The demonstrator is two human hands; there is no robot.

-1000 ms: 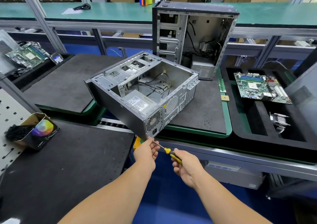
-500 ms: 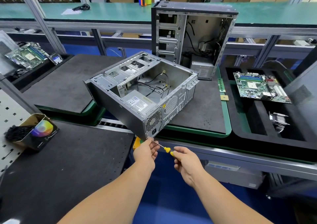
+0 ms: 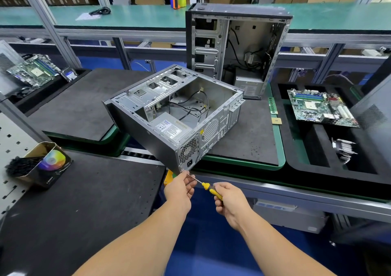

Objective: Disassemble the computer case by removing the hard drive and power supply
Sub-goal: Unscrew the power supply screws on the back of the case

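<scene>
On the foam mat, open grey computer case [image 3: 148, 131], power supply [image 3: 171, 127] inside; right-hand fingers [image 3: 220, 193] around yellow screwdriver [image 3: 208, 188]

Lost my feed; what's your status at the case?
Right hand grips screwdriver; left hand pinches its shaft. Tip at case rear corner. Power supply still inside. Nothing blocking.

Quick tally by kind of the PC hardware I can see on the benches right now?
Computer cases: 2, one lying open, one upright
Motherboards: 2, left tray, right tray
Power supplies in cases: 2
Screwdrivers: 1
Total: 7
</scene>
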